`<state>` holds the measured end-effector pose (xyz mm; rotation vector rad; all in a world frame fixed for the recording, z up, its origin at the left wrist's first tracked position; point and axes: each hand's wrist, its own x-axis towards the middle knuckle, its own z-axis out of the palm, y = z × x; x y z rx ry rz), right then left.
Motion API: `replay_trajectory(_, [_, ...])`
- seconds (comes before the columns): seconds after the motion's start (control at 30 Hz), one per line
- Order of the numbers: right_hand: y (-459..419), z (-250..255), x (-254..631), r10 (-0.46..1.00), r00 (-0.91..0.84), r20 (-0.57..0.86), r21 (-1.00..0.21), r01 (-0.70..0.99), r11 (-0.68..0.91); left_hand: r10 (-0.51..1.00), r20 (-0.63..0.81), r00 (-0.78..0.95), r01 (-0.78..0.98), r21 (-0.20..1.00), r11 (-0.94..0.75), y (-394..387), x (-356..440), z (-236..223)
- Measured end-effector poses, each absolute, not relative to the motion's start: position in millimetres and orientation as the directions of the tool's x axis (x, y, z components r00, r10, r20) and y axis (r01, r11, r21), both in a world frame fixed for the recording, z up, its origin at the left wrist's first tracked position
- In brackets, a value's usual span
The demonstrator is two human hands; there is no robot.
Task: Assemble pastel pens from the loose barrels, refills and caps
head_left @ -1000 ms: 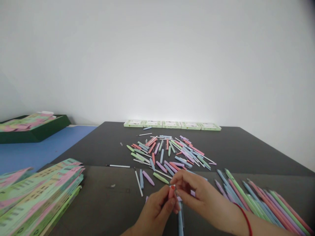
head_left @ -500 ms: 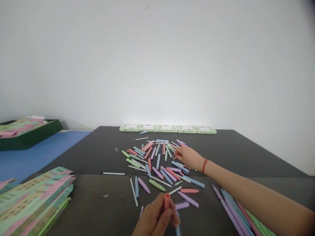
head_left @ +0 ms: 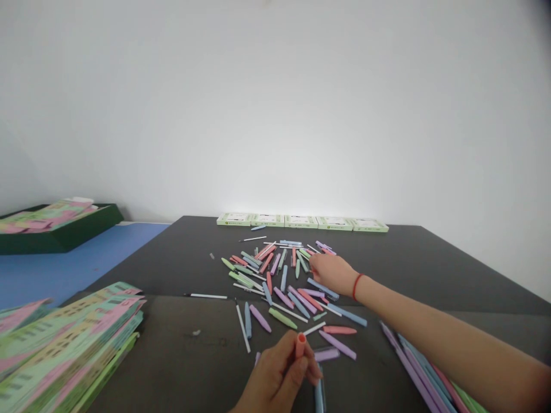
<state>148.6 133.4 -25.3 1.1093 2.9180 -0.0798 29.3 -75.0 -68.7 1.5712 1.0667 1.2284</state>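
My left hand (head_left: 278, 373) is closed at the front of the black table, its thumb and fingers pinching a coral pen barrel (head_left: 300, 348) upright with the hollow end up. My right hand (head_left: 334, 273), with a red string on the wrist, reaches into the far right of the scattered pen parts. Its fingers are pinched downward, and what they hold is hidden. Just below it lies a blue pen part (head_left: 323, 288). Nearer my left hand are a white refill (head_left: 315, 328), a coral barrel (head_left: 340, 330), a lilac barrel (head_left: 338, 345) and a green barrel (head_left: 283, 318).
Flat printed cartons (head_left: 69, 344) are stacked at the left front. Behind them a dark green tray (head_left: 64, 238) stands on a blue surface. Several pale green boxes (head_left: 301, 222) line the back edge. Long coloured pens (head_left: 413, 367) lie under my right forearm.
The whole view has shifted slightly, so things appear further right. My left hand still holds the coral barrel, and my right hand stays at the pile with its fingers pinched.
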Motion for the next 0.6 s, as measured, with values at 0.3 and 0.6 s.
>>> replay_trajectory(0.3, [24.8, 29.1, 195.5, 0.507, -0.860, 0.066, -0.629, 0.359, 0.690, 0.963, 0.261, 0.073, 0.301, 0.915, -0.270, -77.3, 30.7, -66.4])
replay_trajectory(0.6, [4.3, 27.3, 191.4, 0.417, -0.902, 0.111, -0.487, 0.317, 0.814, 0.958, 0.274, 0.086, 0.336, 0.897, -0.287, -74.1, 29.9, -73.5])
